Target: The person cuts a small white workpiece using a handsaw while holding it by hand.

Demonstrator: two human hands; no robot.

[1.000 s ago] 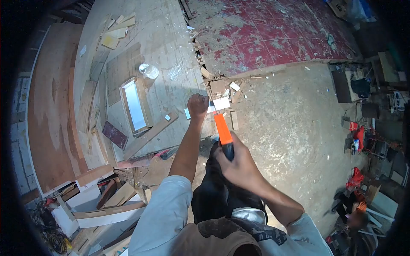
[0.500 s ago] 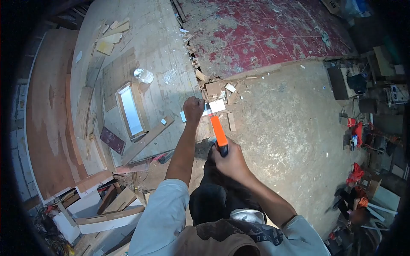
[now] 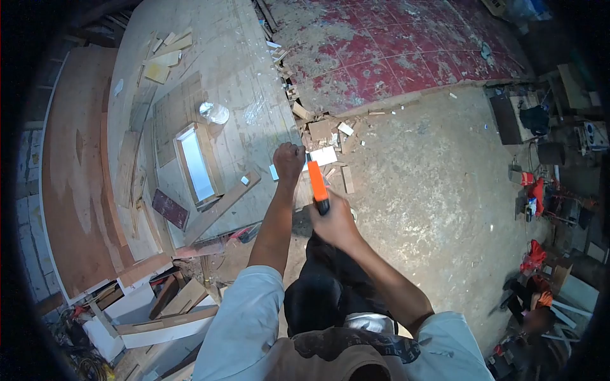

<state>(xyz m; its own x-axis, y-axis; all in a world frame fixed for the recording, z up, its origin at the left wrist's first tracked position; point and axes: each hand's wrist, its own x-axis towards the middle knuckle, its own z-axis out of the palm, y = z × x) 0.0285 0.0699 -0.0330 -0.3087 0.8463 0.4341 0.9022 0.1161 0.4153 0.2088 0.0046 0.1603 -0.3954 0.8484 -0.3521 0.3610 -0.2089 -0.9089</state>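
Note:
My left hand (image 3: 290, 159) is closed over a thin white strip (image 3: 324, 156) at the right edge of the wooden worktable (image 3: 254, 136). The strip's white end sticks out to the right of the fist, past the table edge. My right hand (image 3: 337, 219) is wrapped round the black grip of an orange-bodied tool (image 3: 317, 180), whose front end points at the strip beside my left fist. The tool's tip is too small to make out. A blue-white end (image 3: 273, 172) shows to the left of my left hand.
On the worktable are a framed white panel (image 3: 196, 164), a clear container (image 3: 214, 113), a wooden strip (image 3: 222, 208) and a dark red piece (image 3: 170, 209). Wood offcuts (image 3: 319, 131) lie beyond the table edge. A person (image 3: 534, 305) is at the lower right.
My right hand and the orange tool have moved up and left, closer to my left fist. My left hand stays closed at the table edge. The view has shifted slightly.

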